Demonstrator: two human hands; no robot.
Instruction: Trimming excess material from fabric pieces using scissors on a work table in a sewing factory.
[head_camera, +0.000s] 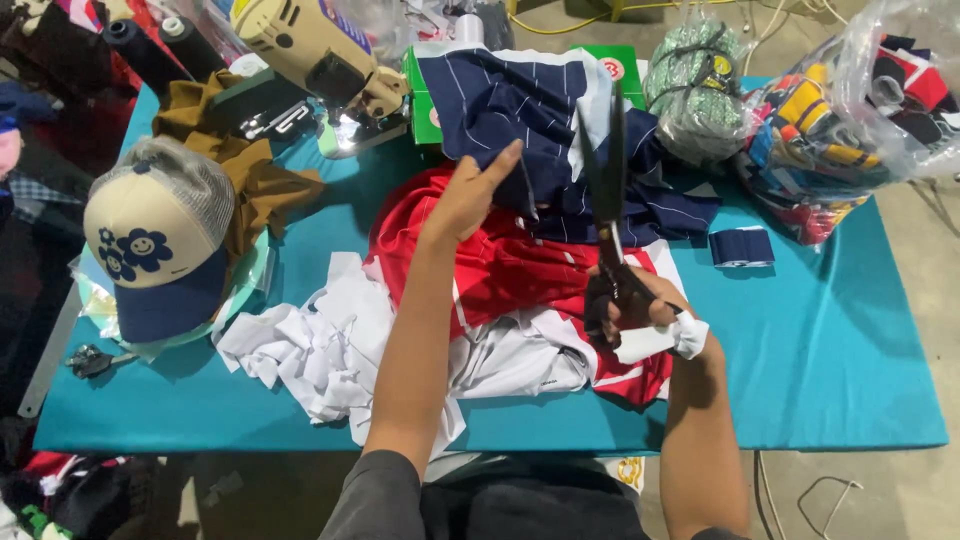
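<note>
Over a teal surface (820, 350), the left hand (470, 200) has its fingers clamped on the edge of navy striped cloth (520, 100), held up above a red garment (500, 270). The right hand (650, 310), fingers closed in the handles, holds black scissors (610, 190) upright against the cloth. A cap (155, 240) sits far left, white scraps (320, 350) nearby.

the one head camera looked steeply down from above the person's arms, close over the teal table (820, 350), facing its far cluttered edge.
</note>
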